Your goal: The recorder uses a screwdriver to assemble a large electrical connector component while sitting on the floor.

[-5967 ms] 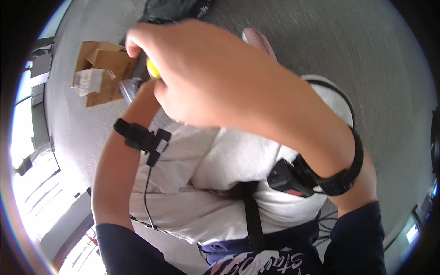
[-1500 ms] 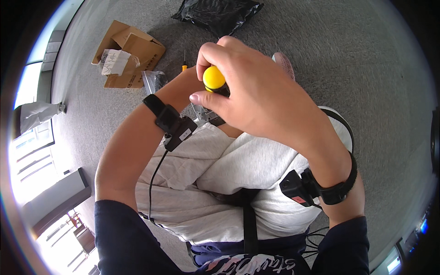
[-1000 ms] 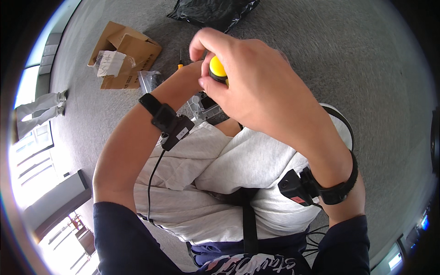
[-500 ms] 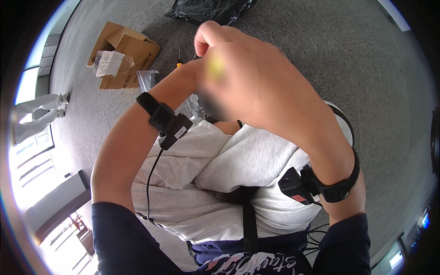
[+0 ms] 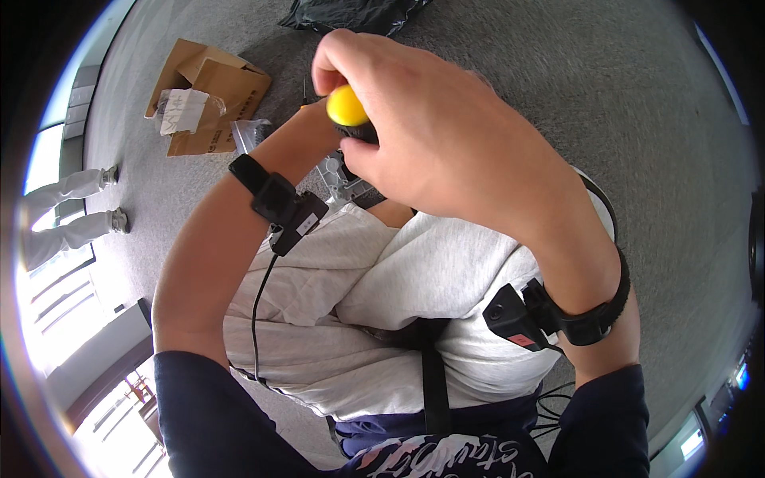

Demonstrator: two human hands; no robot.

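Observation:
My right hand (image 5: 422, 119) is closed round a screwdriver with a black handle and a yellow rounded end (image 5: 346, 106). The handle's end faces up toward me; its shaft and tip are hidden below. My left hand (image 5: 319, 121) reaches in beneath the right one, with its fingers out of sight behind the handle and my right hand. Just under both hands, above my lap, lies a grey part with openings (image 5: 343, 180). Whether my left hand touches that part cannot be made out.
On the carpet at the far left stands an opened cardboard box (image 5: 209, 107) with a white paper on it. Beside it lies a clear plastic bag (image 5: 249, 134) and a thin metal shaft (image 5: 304, 89). A black plastic bag (image 5: 351, 14) lies farther off. Another person's legs (image 5: 76, 195) show at left.
My right hand has shifted slightly left, and the screwdriver's yellow end, blurred before, now shows sharply. More of the grey part is uncovered. The whole view has tilted a little.

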